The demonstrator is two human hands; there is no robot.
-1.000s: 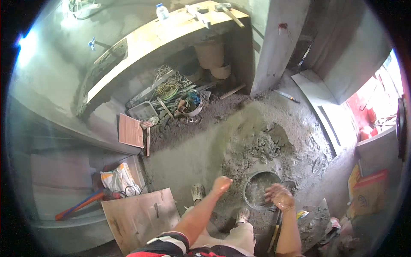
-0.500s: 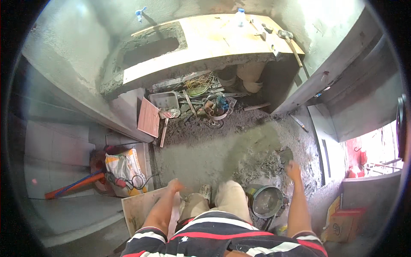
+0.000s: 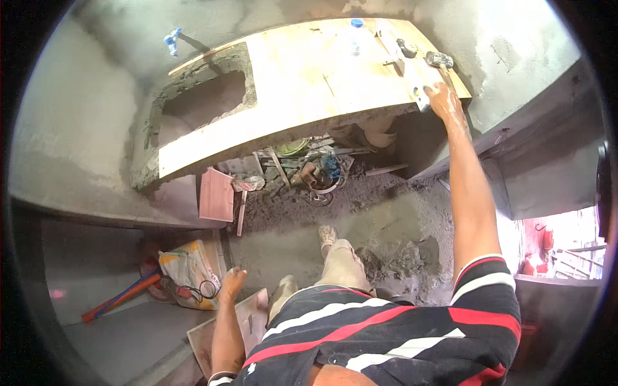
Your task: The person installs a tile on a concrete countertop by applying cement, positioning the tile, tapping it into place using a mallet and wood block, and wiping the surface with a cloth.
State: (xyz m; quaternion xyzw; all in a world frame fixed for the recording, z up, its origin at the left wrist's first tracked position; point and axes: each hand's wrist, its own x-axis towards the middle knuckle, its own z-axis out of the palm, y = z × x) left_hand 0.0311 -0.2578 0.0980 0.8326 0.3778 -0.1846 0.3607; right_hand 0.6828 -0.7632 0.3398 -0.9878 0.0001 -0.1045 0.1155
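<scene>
My right hand (image 3: 444, 101) reaches over the right end of the pale countertop (image 3: 296, 71). Its bent fingers close at the near end of a long spirit level (image 3: 421, 98), though part of the grip is hidden. Grey wet smears mark that hand and wrist. Beside and partly under the hand lies a mallet (image 3: 440, 60), its handle mostly covered. A small dark tool (image 3: 407, 47) rests near the level. My left hand (image 3: 234, 280) hangs low at the left, its fingers curled with nothing visible in them, above a leaning board (image 3: 248, 320).
The countertop has a rough rectangular cutout (image 3: 206, 100) near a blue tap (image 3: 172, 41). A bottle (image 3: 356, 40) stands at its back. Below are a pan of odds and ends (image 3: 322, 177) and tile (image 3: 216, 195). Wet mortar (image 3: 405, 260) heaps on the floor; a sack (image 3: 193, 270) sits left.
My right hand has moved from low beside the bucket up to the countertop. The view has come nearer the counter, a foot has stepped forward, and the bucket is hidden behind my body.
</scene>
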